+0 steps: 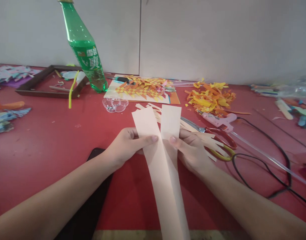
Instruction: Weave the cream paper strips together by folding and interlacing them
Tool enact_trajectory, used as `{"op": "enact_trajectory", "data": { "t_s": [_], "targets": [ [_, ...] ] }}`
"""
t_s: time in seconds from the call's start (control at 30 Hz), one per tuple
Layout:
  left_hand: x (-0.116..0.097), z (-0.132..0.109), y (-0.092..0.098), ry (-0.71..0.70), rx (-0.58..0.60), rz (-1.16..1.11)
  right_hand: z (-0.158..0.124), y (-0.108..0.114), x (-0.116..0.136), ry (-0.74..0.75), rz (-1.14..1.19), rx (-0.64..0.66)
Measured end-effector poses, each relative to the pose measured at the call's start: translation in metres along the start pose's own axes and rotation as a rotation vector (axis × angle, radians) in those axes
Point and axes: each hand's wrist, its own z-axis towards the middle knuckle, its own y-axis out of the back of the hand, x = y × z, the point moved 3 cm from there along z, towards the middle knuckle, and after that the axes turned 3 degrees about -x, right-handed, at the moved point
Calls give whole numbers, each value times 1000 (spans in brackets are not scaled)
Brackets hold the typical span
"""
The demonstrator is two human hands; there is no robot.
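A long cream paper strip (pixel 165 186) runs up from the bottom edge and is parted at its top into two flaps, with a crease down its middle. My left hand (pixel 132 143) pinches the left flap between thumb and fingers. The right flap is pinched by my right hand (pixel 190 146). Just behind my right hand lie scissors (pixel 221 136) with red and yellow handles, among several narrow cream paper strips (pixel 213 143). Part of the scissors is hidden by that hand and the paper.
A green bottle (pixel 86 56) stands beside a dark frame (pixel 42 93). Orange and yellow paper scraps (pixel 210 98) lie near a pink glue gun (pixel 221 120) with a black cord (pixel 280 150). Woven paper (pixel 142 88) sits at the back. A black flat object (pixel 90 200) lies under my left forearm.
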Motion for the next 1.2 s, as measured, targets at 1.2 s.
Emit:
{"op": "enact_trajectory", "data": {
  "t_s": [1.2],
  "targets": [
    [-3,-1,-1,-80,-27,-6,-1,0,3,7,-54,-12]
  ]
}}
